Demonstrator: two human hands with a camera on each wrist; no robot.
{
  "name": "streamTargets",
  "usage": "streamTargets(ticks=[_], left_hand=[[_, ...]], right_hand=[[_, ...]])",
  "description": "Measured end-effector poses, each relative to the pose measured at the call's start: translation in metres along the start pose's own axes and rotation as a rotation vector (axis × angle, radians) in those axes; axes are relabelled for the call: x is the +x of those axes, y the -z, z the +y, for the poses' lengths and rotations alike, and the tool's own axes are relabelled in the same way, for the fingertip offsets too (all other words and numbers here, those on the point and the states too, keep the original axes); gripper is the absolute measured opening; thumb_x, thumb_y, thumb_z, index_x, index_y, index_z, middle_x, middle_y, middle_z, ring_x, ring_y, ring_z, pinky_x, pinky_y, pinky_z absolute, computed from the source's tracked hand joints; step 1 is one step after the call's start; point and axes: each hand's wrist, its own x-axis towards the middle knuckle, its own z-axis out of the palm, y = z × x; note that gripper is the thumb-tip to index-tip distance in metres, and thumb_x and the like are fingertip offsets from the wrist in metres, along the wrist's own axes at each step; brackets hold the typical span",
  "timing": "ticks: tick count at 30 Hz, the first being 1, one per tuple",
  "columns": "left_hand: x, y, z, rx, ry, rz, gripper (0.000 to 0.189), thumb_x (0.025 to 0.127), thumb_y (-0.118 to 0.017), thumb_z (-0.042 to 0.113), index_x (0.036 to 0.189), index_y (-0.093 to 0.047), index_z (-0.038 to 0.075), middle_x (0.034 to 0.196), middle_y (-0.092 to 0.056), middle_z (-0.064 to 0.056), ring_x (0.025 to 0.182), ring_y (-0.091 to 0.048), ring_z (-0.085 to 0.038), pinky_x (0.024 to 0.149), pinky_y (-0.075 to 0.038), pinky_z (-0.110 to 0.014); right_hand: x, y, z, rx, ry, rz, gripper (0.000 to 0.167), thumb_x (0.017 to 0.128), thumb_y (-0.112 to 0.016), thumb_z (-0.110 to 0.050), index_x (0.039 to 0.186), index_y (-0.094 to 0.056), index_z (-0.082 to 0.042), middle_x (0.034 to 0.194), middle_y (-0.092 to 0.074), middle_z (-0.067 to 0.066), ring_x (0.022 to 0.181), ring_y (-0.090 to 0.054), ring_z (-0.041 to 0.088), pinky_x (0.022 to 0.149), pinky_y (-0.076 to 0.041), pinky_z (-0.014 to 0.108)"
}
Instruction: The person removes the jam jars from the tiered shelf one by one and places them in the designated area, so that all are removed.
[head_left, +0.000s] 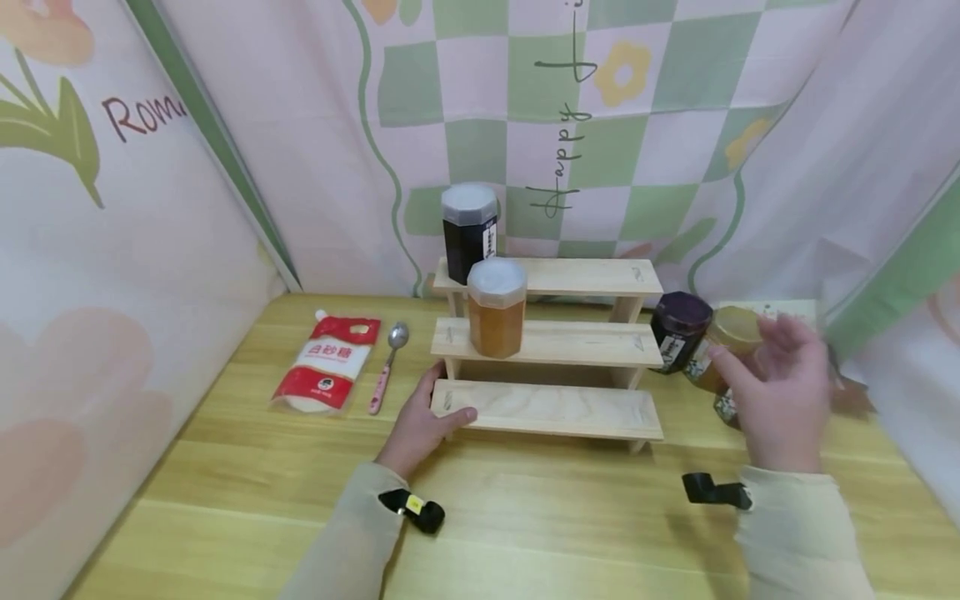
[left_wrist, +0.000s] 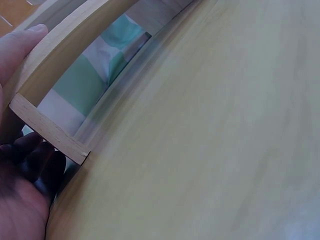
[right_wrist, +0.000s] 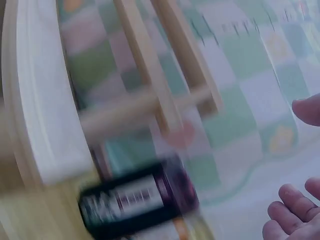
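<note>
A three-step wooden display rack point(head_left: 555, 408) stands on the table. My left hand point(head_left: 423, 421) holds the left end of its lowest step, thumb over the top board and fingers around the side panel point(left_wrist: 47, 127). An amber jar point(head_left: 497, 321) with a white lid stands on the middle step, and a dark jar point(head_left: 468, 242) with a white lid on the top one. My right hand point(head_left: 787, 396), fingers spread and holding nothing, hovers near a dark purple jar point(head_left: 678, 329) and a yellowish jar point(head_left: 731, 333) right of the rack. The hand partly hides another jar there.
Left of the rack lie a red-and-white sugar bag point(head_left: 330, 364) and a spoon point(head_left: 388, 367) with a pink handle. A checkered curtain point(head_left: 540, 150) hangs close behind the rack. Pale cloth walls border the wooden table point(head_left: 525, 517) on both sides.
</note>
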Motion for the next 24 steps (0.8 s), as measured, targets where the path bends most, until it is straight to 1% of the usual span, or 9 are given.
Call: streamTargets(ticks=[3, 4, 6, 8, 11, 16, 18, 22, 24], left_hand=[[0.001, -0.002, -0.002, 0.002, -0.011, 0.0, 0.102, 0.079, -0.085, 0.042, 0.16, -0.026, 0.021, 0.159, -0.038, -0.006, 0.139, -0.042, -0.026, 0.117, -0.032, -0.048], [0.001, -0.002, -0.002, 0.005, -0.011, 0.0, 0.103, 0.079, -0.085, 0.042, 0.16, -0.025, 0.021, 0.159, -0.037, -0.006, 0.139, -0.042, -0.026, 0.117, -0.032, -0.048], [0.001, -0.002, -0.002, 0.01, -0.011, 0.003, 0.103, 0.079, -0.085, 0.043, 0.16, -0.025, 0.021, 0.159, -0.037, -0.006, 0.14, -0.041, -0.026, 0.117, -0.032, -0.048], [0.0, -0.001, -0.001, 0.018, -0.01, 0.008, 0.103, 0.079, -0.085, 0.043, 0.16, -0.026, 0.02, 0.159, -0.037, -0.006, 0.14, -0.04, -0.027, 0.117, -0.031, -0.05], [-0.001, 0.0, 0.0, 0.028, -0.011, 0.014, 0.102, 0.079, -0.085, 0.042, 0.159, -0.026, 0.019, 0.159, -0.037, -0.007, 0.141, -0.039, -0.028, 0.118, -0.03, -0.051], [-0.001, 0.001, 0.0, 0.027, -0.009, 0.011, 0.102, 0.079, -0.085, 0.041, 0.159, -0.027, 0.018, 0.159, -0.038, -0.007, 0.141, -0.039, -0.028, 0.118, -0.029, -0.052], [-0.001, 0.001, 0.0, 0.023, -0.01, 0.01, 0.102, 0.079, -0.086, 0.041, 0.159, -0.027, 0.018, 0.158, -0.038, -0.007, 0.141, -0.039, -0.028, 0.118, -0.029, -0.051], [0.0, 0.0, -0.001, 0.023, -0.017, 0.009, 0.102, 0.079, -0.085, 0.041, 0.159, -0.027, 0.018, 0.159, -0.037, -0.007, 0.142, -0.038, -0.029, 0.118, -0.028, -0.052], [0.0, -0.001, -0.001, 0.023, -0.014, 0.007, 0.102, 0.079, -0.085, 0.042, 0.159, -0.027, 0.018, 0.16, -0.036, -0.007, 0.143, -0.037, -0.028, 0.119, -0.028, -0.051]], right_hand=[[-0.005, -0.014, 0.002, -0.042, 0.095, -0.092, 0.081, 0.087, -0.078, -0.009, 0.153, -0.032, -0.015, 0.15, -0.043, 0.001, 0.143, -0.034, 0.016, 0.118, -0.025, 0.02], [-0.007, -0.02, 0.002, -0.052, 0.126, -0.127, 0.081, 0.088, -0.078, -0.009, 0.153, -0.031, -0.012, 0.149, -0.043, 0.004, 0.142, -0.035, 0.017, 0.118, -0.025, 0.02], [-0.011, -0.03, 0.004, -0.109, 0.187, -0.197, 0.08, 0.089, -0.077, -0.012, 0.153, -0.03, -0.008, 0.149, -0.043, 0.009, 0.14, -0.038, 0.019, 0.116, -0.027, 0.019], [-0.016, -0.04, 0.005, -0.154, 0.233, -0.262, 0.081, 0.09, -0.077, -0.016, 0.154, -0.029, -0.007, 0.15, -0.044, 0.013, 0.139, -0.04, 0.02, 0.115, -0.03, 0.018], [-0.021, -0.053, 0.003, -0.159, 0.285, -0.345, 0.081, 0.089, -0.078, -0.018, 0.153, -0.031, -0.006, 0.147, -0.046, 0.017, 0.137, -0.043, 0.024, 0.114, -0.034, 0.02], [-0.026, -0.077, -0.001, -0.071, 0.288, -0.491, 0.08, 0.09, -0.077, -0.014, 0.152, -0.03, -0.001, 0.142, -0.048, 0.017, 0.134, -0.045, 0.028, 0.109, -0.04, 0.02], [-0.027, -0.087, -0.004, -0.052, 0.274, -0.544, 0.081, 0.089, -0.077, -0.014, 0.152, -0.028, 0.001, 0.143, -0.048, 0.016, 0.135, -0.044, 0.029, 0.112, -0.038, 0.024], [-0.026, -0.104, -0.009, -0.054, 0.248, -0.597, 0.081, 0.088, -0.079, -0.018, 0.151, -0.031, 0.001, 0.144, -0.047, 0.015, 0.137, -0.043, 0.028, 0.118, -0.034, 0.037], [-0.026, -0.112, -0.011, -0.062, 0.236, -0.61, 0.08, 0.088, -0.079, -0.019, 0.151, -0.032, 0.0, 0.145, -0.048, 0.014, 0.137, -0.042, 0.027, 0.118, -0.032, 0.04]])
